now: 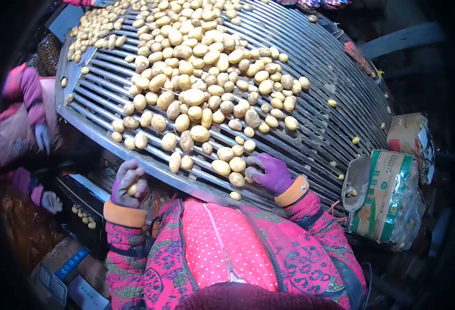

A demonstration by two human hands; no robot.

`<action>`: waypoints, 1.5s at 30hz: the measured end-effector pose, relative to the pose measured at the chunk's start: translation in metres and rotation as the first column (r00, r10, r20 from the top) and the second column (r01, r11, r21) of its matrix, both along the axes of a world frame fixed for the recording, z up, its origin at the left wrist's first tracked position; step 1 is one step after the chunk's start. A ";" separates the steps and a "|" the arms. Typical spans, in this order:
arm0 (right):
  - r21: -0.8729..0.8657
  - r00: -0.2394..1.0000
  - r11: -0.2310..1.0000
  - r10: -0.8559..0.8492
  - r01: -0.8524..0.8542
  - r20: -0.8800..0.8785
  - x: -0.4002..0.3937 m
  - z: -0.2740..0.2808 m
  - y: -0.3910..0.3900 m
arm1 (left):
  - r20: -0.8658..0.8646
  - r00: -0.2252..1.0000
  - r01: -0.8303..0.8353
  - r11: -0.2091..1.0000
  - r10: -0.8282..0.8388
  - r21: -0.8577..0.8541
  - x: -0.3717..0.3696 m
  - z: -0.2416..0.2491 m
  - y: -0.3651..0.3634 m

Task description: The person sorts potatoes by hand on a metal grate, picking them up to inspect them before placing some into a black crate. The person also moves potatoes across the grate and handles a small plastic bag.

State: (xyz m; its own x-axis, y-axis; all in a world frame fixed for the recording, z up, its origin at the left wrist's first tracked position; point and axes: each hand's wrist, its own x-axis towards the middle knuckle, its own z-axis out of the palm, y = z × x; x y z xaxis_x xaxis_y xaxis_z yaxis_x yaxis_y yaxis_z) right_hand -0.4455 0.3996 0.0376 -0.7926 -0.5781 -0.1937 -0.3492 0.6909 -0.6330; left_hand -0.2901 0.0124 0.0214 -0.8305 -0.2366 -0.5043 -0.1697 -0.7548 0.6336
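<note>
Many potatoes (193, 97) lie heaped on a slatted metal rack (325, 67). My left hand (128, 183), in a purple and grey glove, is raised just outside the rack's near edge. Its fingers are curled around a small potato (133, 189), which shows in part between them. My right hand (270, 172), in a purple glove, rests over the near part of the rack. Its bent fingers close on a potato (249, 176) at the edge of a small cluster, and the glove hides part of it. A loose potato (235, 196) sits by the near rim.
At the right stand a green and white carton (380, 194) wrapped in clear plastic, a metal scoop (356, 181) and another box (405, 132). Another person's gloved hand (42, 137) and sleeve show at the left. Several potatoes (84, 217) lie below the rack at lower left.
</note>
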 end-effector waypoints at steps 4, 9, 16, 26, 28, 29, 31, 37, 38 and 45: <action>-0.006 0.998 0.998 0.056 -0.056 -0.029 -0.007 -0.003 -0.007 | 0.135 0.991 0.014 0.970 0.019 -0.243 0.113 -0.040 -0.041; -0.038 0.980 0.997 0.053 -0.062 -0.193 -0.029 0.005 -0.038 | 0.752 0.650 0.455 0.851 -0.115 -0.263 0.281 -0.182 -0.054; 0.047 0.800 0.911 0.385 -0.411 -0.460 -0.057 0.002 -0.119 | 0.871 0.477 0.837 0.241 0.116 -0.490 0.287 -0.198 -0.055; -0.118 0.772 0.776 0.576 -0.620 -0.269 -0.040 -0.020 -0.107 | 0.118 0.883 0.028 -0.200 -0.454 -0.979 -0.088 0.042 -0.008; -0.156 0.846 0.896 0.319 -0.416 -0.426 -0.082 0.003 -0.081 | 0.121 0.830 -0.073 -0.321 -0.544 -0.944 -0.141 0.042 0.019; -0.134 0.888 0.955 0.188 -0.266 -0.421 -0.112 0.010 -0.066 | 0.168 0.797 -0.057 -0.350 -0.580 -0.935 -0.167 0.033 0.030; -0.066 0.767 0.998 -0.061 0.025 -0.638 -0.164 0.002 -0.028 | 0.391 0.751 0.032 -0.563 -0.532 -0.826 -0.199 0.048 0.065; 0.384 0.930 0.880 -0.151 0.280 -0.334 -0.225 -0.018 0.008 | 0.532 0.695 0.085 -0.679 -0.484 -0.730 -0.228 -0.002 0.061; 0.415 0.912 0.865 -0.106 0.281 -0.396 -0.213 -0.020 -0.001 | 0.540 0.694 0.087 -0.689 -0.476 -0.719 -0.228 -0.001 0.048; 0.219 0.864 0.965 0.233 -0.147 -0.447 -0.126 -0.009 -0.030 | 0.504 0.818 0.121 -0.774 -0.277 -0.622 -0.227 -0.016 -0.048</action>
State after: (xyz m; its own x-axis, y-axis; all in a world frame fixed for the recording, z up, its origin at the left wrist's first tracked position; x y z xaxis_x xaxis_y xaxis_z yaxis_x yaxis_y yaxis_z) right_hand -0.5716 0.3695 0.0288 -0.6928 -0.7187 0.0598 -0.7086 0.6630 -0.2416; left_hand -0.5167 -0.0354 0.0050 -0.9916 0.1258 0.0314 0.1259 0.9920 0.0036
